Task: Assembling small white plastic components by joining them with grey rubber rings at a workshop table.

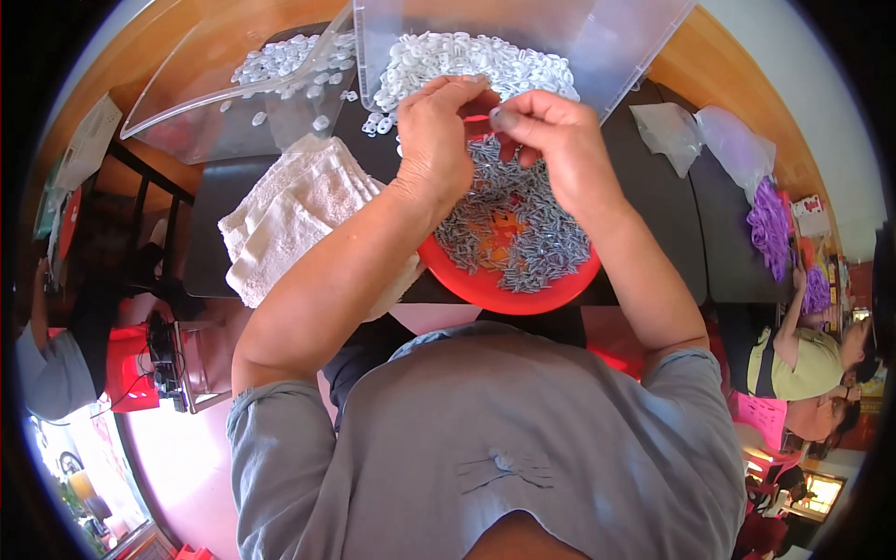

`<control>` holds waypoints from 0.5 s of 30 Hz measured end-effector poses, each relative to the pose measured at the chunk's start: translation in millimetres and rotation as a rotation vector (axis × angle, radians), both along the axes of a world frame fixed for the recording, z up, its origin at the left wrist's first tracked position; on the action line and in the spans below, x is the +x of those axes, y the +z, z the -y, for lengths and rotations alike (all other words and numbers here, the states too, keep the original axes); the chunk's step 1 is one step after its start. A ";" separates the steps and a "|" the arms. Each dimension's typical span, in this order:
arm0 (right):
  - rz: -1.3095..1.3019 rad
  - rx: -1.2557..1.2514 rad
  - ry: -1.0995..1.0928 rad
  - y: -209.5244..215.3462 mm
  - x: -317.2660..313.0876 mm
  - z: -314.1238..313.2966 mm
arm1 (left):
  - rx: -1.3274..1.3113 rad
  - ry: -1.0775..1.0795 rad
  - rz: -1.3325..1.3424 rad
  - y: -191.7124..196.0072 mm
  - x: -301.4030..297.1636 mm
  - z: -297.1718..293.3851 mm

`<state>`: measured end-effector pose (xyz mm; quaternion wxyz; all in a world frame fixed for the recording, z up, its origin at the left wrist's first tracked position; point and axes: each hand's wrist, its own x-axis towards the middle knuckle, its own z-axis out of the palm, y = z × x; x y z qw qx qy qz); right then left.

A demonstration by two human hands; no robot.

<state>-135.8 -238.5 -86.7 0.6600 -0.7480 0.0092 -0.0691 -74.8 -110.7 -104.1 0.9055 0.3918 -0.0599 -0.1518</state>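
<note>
My left hand and my right hand are raised close together over the far side of a red basin. The fingers of both are curled in. On the right, the thumb presses against the index finger. Whatever lies in the fingers is too small or hidden to make out. In the basin is a heap of small grey metal screws, with patches of the patterned bottom showing through. Just beyond my hands, many small white plastic pieces are piled in a clear plastic box.
Left of the basin, a folded pale towel lies on the dark table, partly under my left forearm. A clear lid-like sheet and more white pieces stand behind it. Plastic bags and a purple bundle are at right. Other people sit at both sides.
</note>
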 end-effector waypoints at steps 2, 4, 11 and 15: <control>-0.021 0.056 -0.014 2.7 1.3 20.7 | 0.055 -0.017 0.063 2.5 -2.1 -1.0; -0.058 0.152 -0.022 6.4 0.5 31.5 | 0.149 -0.039 0.120 2.9 -4.8 -0.1; -0.040 0.207 -0.056 9.9 -1.6 43.3 | 0.277 -0.079 0.292 -2.1 -10.3 3.6; -0.012 0.242 -0.050 8.1 -1.7 43.6 | 0.301 -0.087 0.340 -3.4 -9.8 3.5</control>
